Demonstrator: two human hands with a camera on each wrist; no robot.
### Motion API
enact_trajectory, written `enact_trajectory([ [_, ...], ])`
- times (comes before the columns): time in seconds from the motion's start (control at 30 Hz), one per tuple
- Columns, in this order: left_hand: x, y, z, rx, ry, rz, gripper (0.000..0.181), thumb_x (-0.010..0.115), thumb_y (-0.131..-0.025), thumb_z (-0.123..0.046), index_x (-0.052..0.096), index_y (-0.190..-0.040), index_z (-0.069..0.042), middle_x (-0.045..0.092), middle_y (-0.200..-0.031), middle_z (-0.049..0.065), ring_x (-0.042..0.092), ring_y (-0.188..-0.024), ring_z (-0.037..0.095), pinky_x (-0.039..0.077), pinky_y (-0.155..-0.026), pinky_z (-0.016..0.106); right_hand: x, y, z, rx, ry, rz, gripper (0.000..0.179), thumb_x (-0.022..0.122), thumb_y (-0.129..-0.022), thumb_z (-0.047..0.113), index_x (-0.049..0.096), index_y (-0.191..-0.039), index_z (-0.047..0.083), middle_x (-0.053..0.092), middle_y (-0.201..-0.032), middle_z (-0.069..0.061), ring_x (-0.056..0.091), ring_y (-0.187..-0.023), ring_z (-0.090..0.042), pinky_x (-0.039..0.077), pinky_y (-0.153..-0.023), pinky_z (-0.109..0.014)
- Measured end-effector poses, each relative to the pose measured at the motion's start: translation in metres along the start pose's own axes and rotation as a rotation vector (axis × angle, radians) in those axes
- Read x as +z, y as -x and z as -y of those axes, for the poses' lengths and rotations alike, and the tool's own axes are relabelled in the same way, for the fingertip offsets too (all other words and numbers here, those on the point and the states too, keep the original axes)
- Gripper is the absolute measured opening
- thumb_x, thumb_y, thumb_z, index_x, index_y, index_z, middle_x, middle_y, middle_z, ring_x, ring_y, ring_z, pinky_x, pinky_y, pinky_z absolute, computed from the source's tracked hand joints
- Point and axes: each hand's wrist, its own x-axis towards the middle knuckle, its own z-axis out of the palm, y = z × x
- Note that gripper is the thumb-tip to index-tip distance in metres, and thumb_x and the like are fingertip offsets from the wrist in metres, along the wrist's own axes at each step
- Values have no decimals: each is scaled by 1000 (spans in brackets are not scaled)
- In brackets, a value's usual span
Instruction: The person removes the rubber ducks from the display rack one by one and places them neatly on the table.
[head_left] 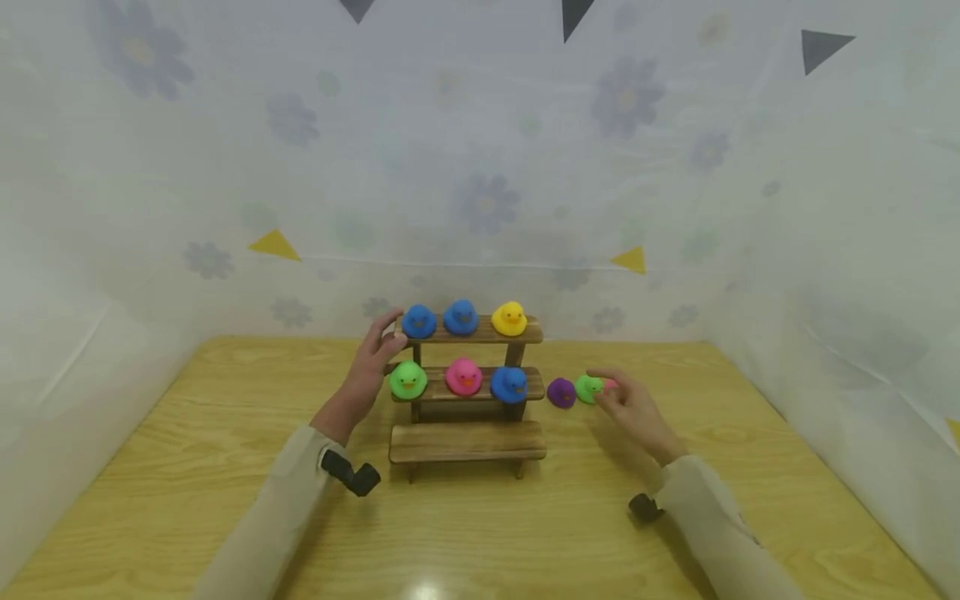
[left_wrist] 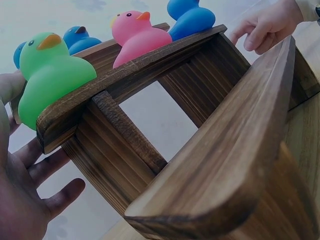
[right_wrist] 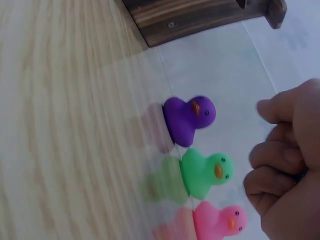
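Note:
My left hand (head_left: 369,360) is at the left end of a three-tier wooden stand (head_left: 467,442), beside its upper two tiers. In the left wrist view its fingers are spread and fairly straight near the green duck (left_wrist: 52,80); whether they touch the stand I cannot tell. Two blue ducks and a yellow duck (head_left: 510,319) sit on the top tier. The middle tier bears the green duck, a pink duck (head_left: 464,378) and a blue duck (head_left: 510,384). Over the table, my right hand (head_left: 636,415) hovers by smaller ducks, fingers loosely bent, holding nothing.
Right of the stand, a small purple duck (right_wrist: 185,120), a small green duck (right_wrist: 202,172) and a small pink duck (right_wrist: 217,221) stand in a row on the wooden table (head_left: 480,533). Behind, a pale flowered curtain (head_left: 420,150) hangs along the table's back.

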Motion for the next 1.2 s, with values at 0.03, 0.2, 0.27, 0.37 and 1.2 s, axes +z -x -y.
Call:
enact_trajectory([
  [0.03, 0, 1, 0, -1, -1, -2, 53, 38, -104, -34, 21, -154, -23, 24, -156, 15, 31, -139, 37, 25, -108, 62, 2, 1, 6, -13, -10, -7, 37, 56, -95, 1, 51, -132, -2, 39, -60, 5, 32, -46, -1, 33, -41, -22],
  [0.2, 1, 1, -1, -3, 8, -11, 54, 39, -104, -35, 22, -153, -23, 23, -156, 14, 31, -139, 37, 25, -108, 62, 9, 5, 33, -77, -57, -45, 32, 54, -96, 0, 53, -127, -7, 36, -59, 6, 30, -45, 0, 31, -40, -22],
  [0.27, 2, 1, -1, -4, 9, -11, 55, 40, -104, -35, 22, -153, -23, 24, -156, 14, 32, -139, 36, 26, -108, 62, 12, 7, 38, -84, -80, -47, 32, 53, -96, 0, 53, -127, -7, 36, -58, 7, 29, -44, 1, 30, -39, -22],
  [0.37, 4, 0, 0, -10, 9, -10, 54, 40, -103, -35, 23, -153, -23, 24, -156, 13, 32, -139, 36, 26, -108, 62, 17, 8, 43, -101, -116, -40, 31, 55, -95, -2, 54, -125, -7, 35, -56, 9, 29, -44, 1, 30, -38, -22],
  [1.2, 1, -3, -1, -11, 9, -36, 55, 40, -103, -33, 22, -153, -18, 24, -156, 11, 34, -138, 35, 26, -108, 62, 44, -4, 62, -275, -213, -5, 31, 57, -94, 0, 58, -125, 1, 33, -55, 6, 25, -46, -8, 35, -49, -25],
])
